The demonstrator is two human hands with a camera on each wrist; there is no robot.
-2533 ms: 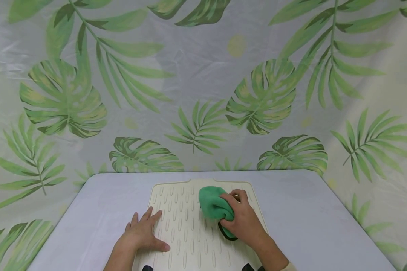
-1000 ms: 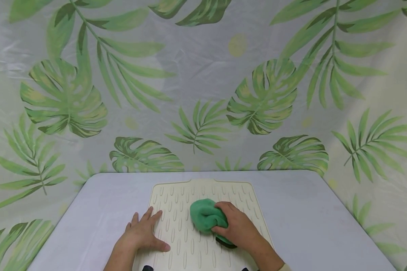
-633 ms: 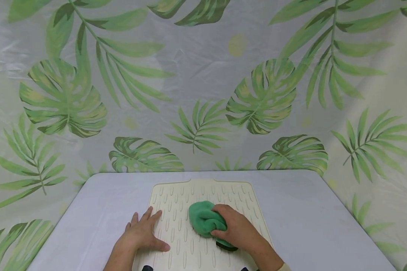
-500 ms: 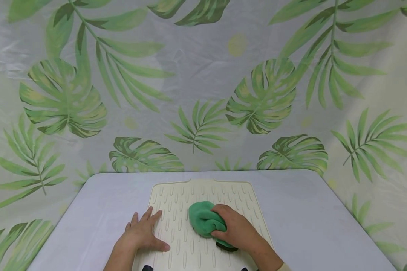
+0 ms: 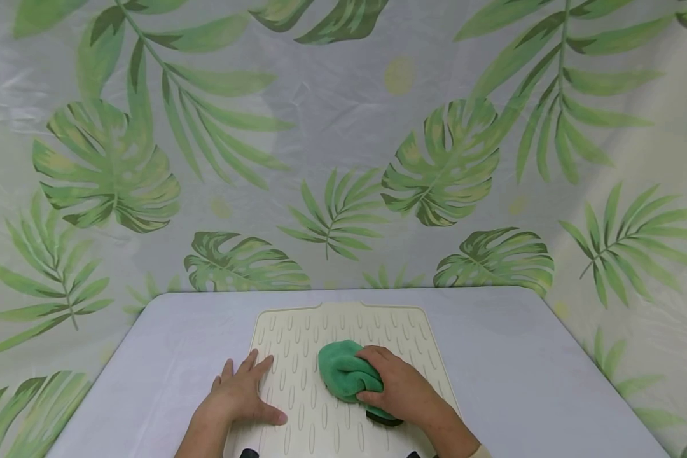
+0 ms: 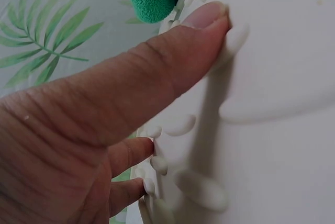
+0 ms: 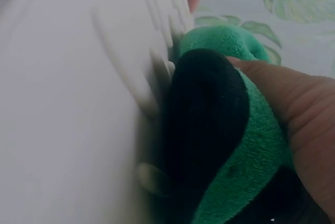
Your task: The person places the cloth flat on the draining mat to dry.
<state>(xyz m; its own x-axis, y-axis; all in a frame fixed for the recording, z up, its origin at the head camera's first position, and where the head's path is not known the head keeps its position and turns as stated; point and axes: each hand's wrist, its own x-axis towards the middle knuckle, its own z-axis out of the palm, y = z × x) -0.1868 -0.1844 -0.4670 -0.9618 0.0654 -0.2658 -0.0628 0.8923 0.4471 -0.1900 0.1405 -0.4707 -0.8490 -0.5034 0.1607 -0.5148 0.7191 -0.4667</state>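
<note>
A cream ridged mat with raised oval bumps lies on the table. My left hand rests with spread fingers on its left side; in the left wrist view the thumb is stretched over the bumps. Near the mat's middle, my right hand grips a bunched green cloth with dark edging. The right wrist view shows the thumb over the cloth's fleecy fabric, with its black part facing the mat. The fingers on the cloth's far side are hidden there.
The mat lies on a white-covered table, whose surface extends on both sides. Behind it hangs a curtain printed with green leaves. Small black objects poke in at the bottom edge.
From 2.5 to about 1 second ago, my right hand brought the cloth toward me and slightly left over the mat. Since then it has hardly moved. The left hand stays in place.
</note>
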